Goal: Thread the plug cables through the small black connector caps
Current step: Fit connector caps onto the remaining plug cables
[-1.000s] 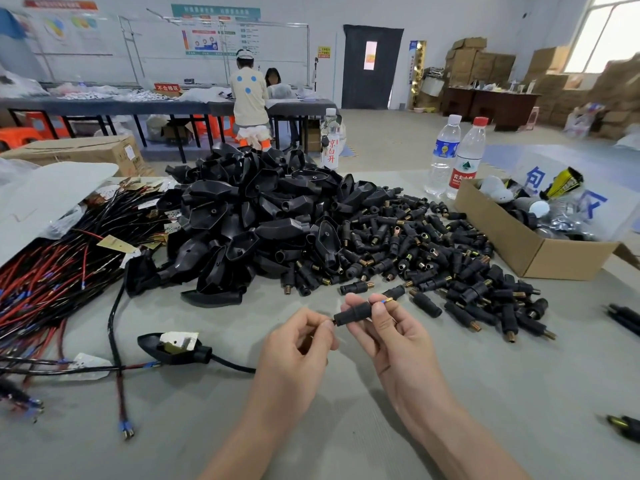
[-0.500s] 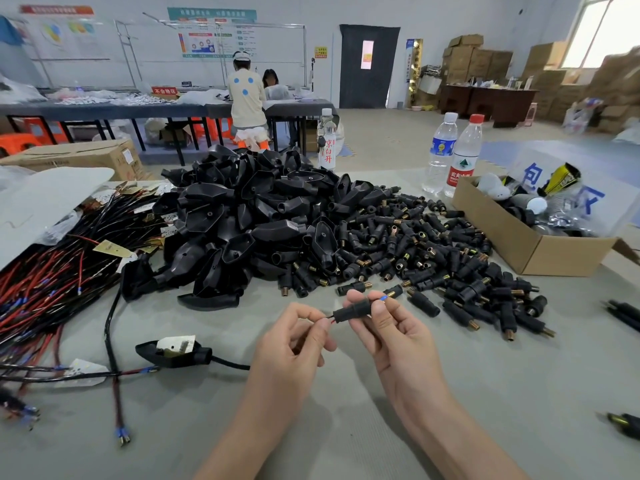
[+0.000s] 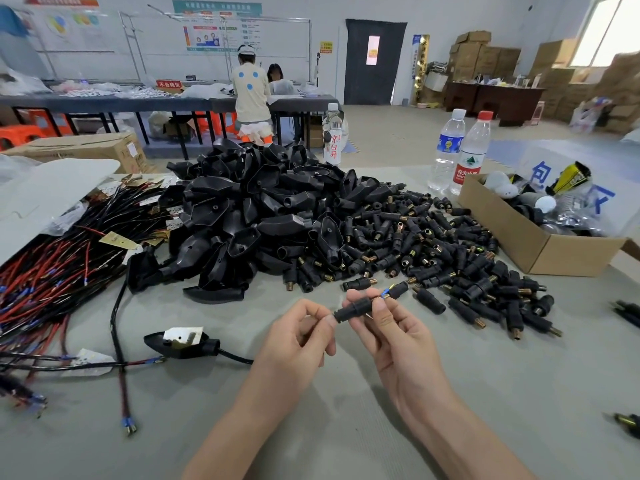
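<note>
My right hand (image 3: 391, 337) pinches a small black connector cap (image 3: 351, 310) between thumb and fingers above the grey table. A blue-tipped wire end (image 3: 385, 293) pokes out of the cap's far end. My left hand (image 3: 298, 341) pinches the black cable right at the cap's near end. That cable (image 3: 235, 357) runs left across the table to a black plug half with a metal plate (image 3: 181, 342). A heap of small black caps with brass ends (image 3: 450, 258) lies just beyond my hands.
A big pile of black plug shells (image 3: 256, 216) fills the table's middle. Red and black wire bundles (image 3: 52, 275) lie at the left. An open cardboard box (image 3: 540, 244) and two water bottles (image 3: 460, 150) stand at the right. A few loose caps (image 3: 628, 311) lie near the right edge.
The blue wire tip has emerged from the cap's far end as my left hand fed the cable in. Both hands stayed almost in place.
</note>
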A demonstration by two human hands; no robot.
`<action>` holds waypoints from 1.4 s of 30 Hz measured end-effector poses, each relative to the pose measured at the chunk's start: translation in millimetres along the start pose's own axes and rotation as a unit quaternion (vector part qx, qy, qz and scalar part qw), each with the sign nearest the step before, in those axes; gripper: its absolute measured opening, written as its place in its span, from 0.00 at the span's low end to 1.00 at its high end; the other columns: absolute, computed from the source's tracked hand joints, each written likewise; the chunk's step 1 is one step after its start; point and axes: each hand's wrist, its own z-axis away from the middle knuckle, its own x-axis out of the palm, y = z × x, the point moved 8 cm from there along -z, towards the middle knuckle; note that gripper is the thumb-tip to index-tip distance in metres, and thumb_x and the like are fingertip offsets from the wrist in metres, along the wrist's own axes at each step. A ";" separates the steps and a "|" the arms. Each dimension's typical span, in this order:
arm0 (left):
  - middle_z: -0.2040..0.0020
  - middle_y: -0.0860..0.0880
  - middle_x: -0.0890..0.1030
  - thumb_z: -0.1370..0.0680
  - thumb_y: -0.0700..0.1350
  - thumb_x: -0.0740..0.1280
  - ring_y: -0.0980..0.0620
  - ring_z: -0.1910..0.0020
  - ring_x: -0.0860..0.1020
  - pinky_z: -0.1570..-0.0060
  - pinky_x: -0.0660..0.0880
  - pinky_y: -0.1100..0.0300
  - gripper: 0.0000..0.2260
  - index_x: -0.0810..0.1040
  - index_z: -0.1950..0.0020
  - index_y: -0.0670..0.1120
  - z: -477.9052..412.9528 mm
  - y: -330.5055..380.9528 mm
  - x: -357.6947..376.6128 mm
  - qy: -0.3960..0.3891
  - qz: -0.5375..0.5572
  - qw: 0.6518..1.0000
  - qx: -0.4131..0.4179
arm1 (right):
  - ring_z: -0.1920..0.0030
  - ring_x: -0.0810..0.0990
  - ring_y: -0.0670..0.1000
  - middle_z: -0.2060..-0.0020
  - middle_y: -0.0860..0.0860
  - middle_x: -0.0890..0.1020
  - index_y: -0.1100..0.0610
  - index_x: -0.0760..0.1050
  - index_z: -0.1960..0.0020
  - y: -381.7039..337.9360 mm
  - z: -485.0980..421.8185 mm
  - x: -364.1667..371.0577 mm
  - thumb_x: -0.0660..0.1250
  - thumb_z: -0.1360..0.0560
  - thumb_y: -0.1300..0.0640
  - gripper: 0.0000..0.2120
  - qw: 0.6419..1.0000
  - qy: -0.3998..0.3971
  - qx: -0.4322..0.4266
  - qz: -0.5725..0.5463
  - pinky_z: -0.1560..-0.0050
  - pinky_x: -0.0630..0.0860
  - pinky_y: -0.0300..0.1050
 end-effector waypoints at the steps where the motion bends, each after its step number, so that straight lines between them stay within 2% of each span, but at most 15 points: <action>1: 0.67 0.51 0.78 0.17 0.43 0.64 0.51 0.68 0.69 0.65 0.67 0.54 0.05 0.74 0.54 0.48 0.9 0.2 -2.1 0.005 -0.007 1.000 0.008 | 0.46 0.85 0.53 0.44 0.61 0.84 0.66 0.78 0.42 0.0 0.0 0.9 0.66 0.26 0.59 0.15 1.000 -0.001 0.001 0.005 0.51 0.81 0.39; 4: 0.66 0.53 0.75 0.19 0.52 0.63 0.55 0.68 0.69 0.67 0.67 0.61 0.01 0.73 0.49 0.59 4.8 6.5 -2.8 0.012 -0.031 0.999 0.040 | 0.46 0.85 0.55 0.45 0.61 0.85 0.64 0.81 0.43 -2.2 -0.1 0.1 0.67 0.25 0.56 0.15 0.999 0.008 0.003 0.031 0.50 0.81 0.40; 6: 0.67 0.53 0.72 0.22 0.58 0.63 0.58 0.69 0.68 0.68 0.66 0.65 0.07 0.74 0.45 0.63 6.3 8.9 -2.4 0.014 -0.056 0.997 0.056 | 0.44 0.85 0.56 0.46 0.61 0.85 0.62 0.84 0.46 -4.0 0.8 -0.4 0.67 0.25 0.54 0.15 0.998 0.010 -0.002 0.061 0.49 0.81 0.41; 9: 0.69 0.58 0.73 0.21 0.57 0.63 0.59 0.71 0.70 0.69 0.64 0.68 0.06 0.77 0.46 0.60 8.2 16.6 1.1 0.010 -0.165 0.980 0.107 | 0.44 0.84 0.57 0.47 0.60 0.85 0.59 0.85 0.46 -6.0 2.8 -1.4 0.68 0.25 0.50 0.15 0.991 0.016 -0.020 0.131 0.47 0.81 0.42; 12: 0.68 0.60 0.74 0.20 0.58 0.62 0.58 0.70 0.72 0.69 0.63 0.69 0.07 0.76 0.46 0.59 11.2 21.3 -1.3 0.031 -0.227 0.965 0.130 | 0.45 0.85 0.56 0.48 0.58 0.86 0.55 0.85 0.46 -8.3 4.1 -1.9 0.68 0.26 0.47 0.15 0.984 0.027 -0.030 0.176 0.47 0.81 0.42; 18: 0.65 0.64 0.74 0.19 0.61 0.58 0.60 0.68 0.73 0.69 0.62 0.68 0.11 0.76 0.44 0.61 13.1 26.8 -4.4 0.041 -0.334 0.931 0.139 | 0.52 0.86 0.51 0.52 0.52 0.87 0.51 0.86 0.52 -17.8 4.0 -3.7 0.64 0.20 0.52 0.11 0.971 0.053 -0.049 0.227 0.53 0.82 0.39; 21: 0.62 0.60 0.77 0.19 0.61 0.58 0.58 0.64 0.76 0.67 0.71 0.60 0.11 0.76 0.43 0.61 12.0 27.0 -5.5 0.035 -0.350 0.927 0.133 | 0.53 0.86 0.50 0.53 0.51 0.87 0.50 0.86 0.54 -23.3 3.8 -4.2 0.64 0.19 0.53 0.13 0.965 0.061 -0.061 0.249 0.54 0.82 0.40; 23: 0.62 0.58 0.78 0.19 0.60 0.58 0.56 0.62 0.77 0.65 0.74 0.56 0.11 0.77 0.43 0.60 11.6 26.6 -5.8 0.026 -0.359 0.923 0.133 | 0.54 0.86 0.49 0.55 0.51 0.87 0.50 0.86 0.56 -27.1 2.8 -5.9 0.63 0.18 0.54 0.14 0.962 0.069 -0.073 0.255 0.55 0.82 0.40; 26: 0.64 0.58 0.75 0.19 0.61 0.57 0.55 0.64 0.75 0.67 0.72 0.57 0.13 0.78 0.46 0.58 12.4 26.1 -3.6 0.017 -0.364 0.921 0.139 | 0.58 0.85 0.49 0.59 0.52 0.86 0.50 0.86 0.59 -28.3 1.8 -11.3 0.61 0.17 0.56 0.17 0.963 0.078 -0.076 0.248 0.57 0.82 0.40; 28: 0.65 0.56 0.73 0.19 0.60 0.57 0.54 0.65 0.73 0.67 0.71 0.57 0.13 0.78 0.47 0.57 13.2 25.4 -1.9 0.022 -0.370 0.918 0.142 | 0.60 0.84 0.49 0.60 0.53 0.86 0.54 0.86 0.58 -21.7 1.3 -14.8 0.63 0.19 0.55 0.15 0.971 0.076 -0.047 0.221 0.58 0.82 0.39; 31: 0.66 0.57 0.72 0.19 0.58 0.59 0.56 0.65 0.73 0.68 0.66 0.65 0.11 0.79 0.45 0.57 14.8 28.1 -2.5 0.042 -0.359 0.921 0.143 | 0.59 0.84 0.49 0.59 0.55 0.85 0.59 0.85 0.54 -11.2 0.4 -12.4 0.69 0.28 0.51 0.12 0.981 0.050 -0.002 0.189 0.56 0.82 0.39; 33: 0.67 0.57 0.72 0.18 0.57 0.60 0.57 0.67 0.72 0.68 0.63 0.66 0.10 0.78 0.43 0.57 14.4 28.1 -3.4 0.042 -0.358 0.923 0.138 | 0.59 0.84 0.49 0.59 0.55 0.85 0.59 0.86 0.56 -11.8 -1.1 -10.6 0.71 0.31 0.51 0.12 0.980 0.042 -0.001 0.192 0.56 0.82 0.39; 36: 0.71 0.56 0.71 0.17 0.57 0.60 0.55 0.71 0.70 0.71 0.60 0.63 0.09 0.77 0.41 0.58 12.4 24.4 -2.2 0.020 -0.369 0.920 0.131 | 0.56 0.85 0.49 0.57 0.54 0.86 0.57 0.86 0.55 -17.1 -1.8 -14.4 0.70 0.30 0.52 0.11 0.981 0.046 -0.005 0.187 0.55 0.82 0.41; 39: 0.69 0.57 0.73 0.19 0.63 0.58 0.55 0.71 0.71 0.71 0.59 0.64 0.13 0.73 0.38 0.61 11.4 23.3 -0.4 0.002 -0.354 0.927 0.126 | 0.55 0.84 0.48 0.55 0.52 0.86 0.54 0.87 0.55 -21.5 -0.3 -16.4 0.69 0.28 0.51 0.10 0.981 0.046 -0.014 0.189 0.53 0.83 0.42; 42: 0.69 0.55 0.72 0.22 0.66 0.54 0.55 0.70 0.71 0.71 0.60 0.64 0.14 0.68 0.40 0.63 12.2 22.4 -0.6 -0.009 -0.348 0.928 0.132 | 0.55 0.83 0.47 0.53 0.50 0.86 0.53 0.86 0.56 -26.3 -1.3 -17.1 0.68 0.27 0.51 0.09 0.984 0.052 -0.023 0.168 0.54 0.82 0.41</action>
